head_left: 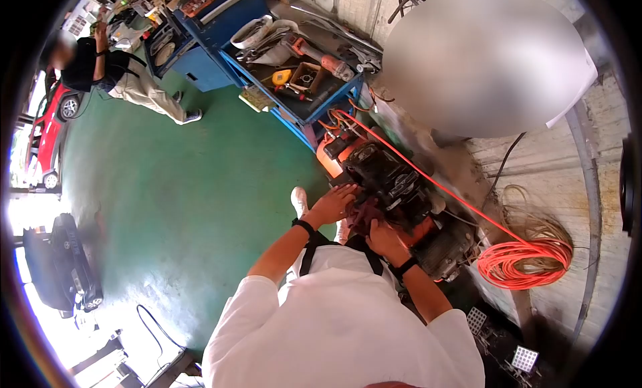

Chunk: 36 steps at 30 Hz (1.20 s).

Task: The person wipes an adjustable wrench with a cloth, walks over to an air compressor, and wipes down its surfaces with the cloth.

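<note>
A dark red cloth [363, 216] is bunched between my hands, against the front of an orange and black machine [374, 167] that looks like an air compressor. My right hand [386, 241] is closed at the cloth's lower right side, its fingers partly hidden by the folds. To the left, my left hand [334, 203] lies with fingers stretched out over the machine's near edge, beside the cloth. Whether its palm also touches the cloth is hidden. Black bands circle both wrists.
Beyond the machine stands a blue tool cart [301, 114] holding a power tool [317, 56] and a yellow tape measure [281, 76]. An orange hose [428, 177] runs over the machine to a coil [525, 264] by the wall. Another person [134, 80] stands at upper left, near a red car [47, 137].
</note>
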{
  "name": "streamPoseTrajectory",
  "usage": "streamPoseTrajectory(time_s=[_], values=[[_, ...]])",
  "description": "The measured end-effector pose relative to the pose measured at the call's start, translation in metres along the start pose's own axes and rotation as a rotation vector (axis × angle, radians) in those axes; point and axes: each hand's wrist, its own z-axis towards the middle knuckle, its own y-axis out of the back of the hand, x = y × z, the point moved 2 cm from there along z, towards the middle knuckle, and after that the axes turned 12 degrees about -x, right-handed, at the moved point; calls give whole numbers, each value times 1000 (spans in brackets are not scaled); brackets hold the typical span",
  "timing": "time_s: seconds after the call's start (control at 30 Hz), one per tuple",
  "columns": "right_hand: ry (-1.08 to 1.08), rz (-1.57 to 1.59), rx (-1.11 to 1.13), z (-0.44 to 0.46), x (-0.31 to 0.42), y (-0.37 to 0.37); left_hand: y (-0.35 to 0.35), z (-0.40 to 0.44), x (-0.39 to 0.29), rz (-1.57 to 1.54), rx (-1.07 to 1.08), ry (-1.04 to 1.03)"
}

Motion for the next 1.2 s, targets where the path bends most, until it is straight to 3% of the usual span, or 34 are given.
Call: streamPoseTrajectory(time_s=[0.3, 0.37, 0.43, 0.5, 0.57, 0.6, 0.67, 0.7, 0.77, 0.87, 0.97, 1.0, 1.07, 1.2], values=[[-130, 62, -20, 28, 26, -9, 20, 12, 41, -209, 49, -97], [-375, 81, 84, 41, 40, -3, 7, 12, 54, -246, 21, -105], [-484, 122, 135, 61, 42, -12, 3, 17, 67, -196, -41, -286], [-570, 161, 147, 92, 47, -12, 14, 26, 73, -281, -80, -282], [-619, 196, 130, 117, 59, -6, 42, 37, 72, -249, 212, -239], [-631, 189, 131, 125, 63, -4, 39, 42, 78, -261, 213, -246], [-510, 21, -55, 133, 73, 2, 29, 47, 90, -408, 359, -49], [-524, 25, -55, 132, 74, 2, 33, 45, 90, -411, 371, -57], [-530, -107, -106, 128, 78, 0, 45, 37, 90, -385, 177, -204], [-583, -106, -168, 124, 87, -7, 27, 43, 103, -543, 423, -182], [-604, -312, -141, 127, 95, 7, 44, 61, 121, -472, 568, -289], [-614, -308, -146, 126, 88, 6, 61, 68, 121, -318, 474, -374], [-580, -299, -179, 127, 73, -2, 45, 74, 151, 3, 432, -314], [-538, -189, -272, 102, 56, -7, 101, 89, 145, 180, 581, -329]])
